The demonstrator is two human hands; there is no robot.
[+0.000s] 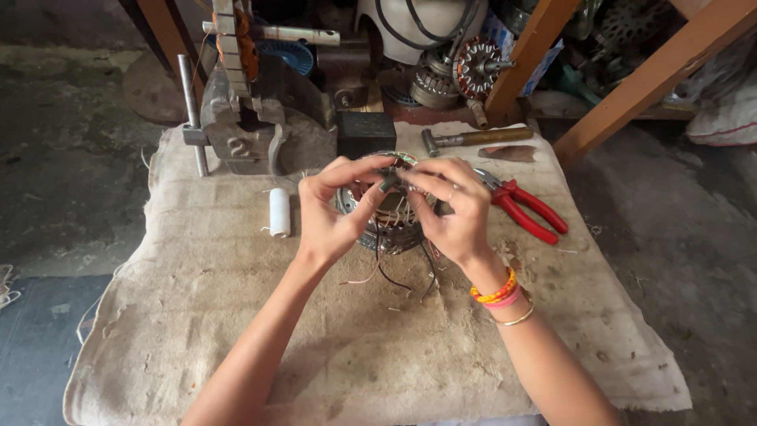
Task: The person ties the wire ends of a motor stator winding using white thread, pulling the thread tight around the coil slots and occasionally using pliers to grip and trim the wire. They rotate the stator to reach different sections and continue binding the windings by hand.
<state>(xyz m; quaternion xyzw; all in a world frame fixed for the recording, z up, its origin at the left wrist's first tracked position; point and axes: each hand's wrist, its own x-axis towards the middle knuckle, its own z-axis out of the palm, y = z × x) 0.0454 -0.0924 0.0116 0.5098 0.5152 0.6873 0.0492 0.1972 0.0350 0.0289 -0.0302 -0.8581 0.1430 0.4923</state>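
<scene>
Nearest, bare burlap covers the counter (236, 347). Beyond it, at the middle, both hands meet over a round motor stator (388, 225) resting on the cloth, thin wires (378, 272) trailing from it toward the near side. The left hand (335, 209) and the right hand (453, 209) have fingertips pinched together on something small at the stator's top; what exactly, I cannot tell. The stator looks heavy and rigid, best gripped by its metal rim; its windings and leads seem thin and easily damaged. Left of it lies a white thread spool (279, 212), right red-handled pliers (524, 207). Farther off are a hammer (473, 139) and a bench vise (252, 118).
</scene>
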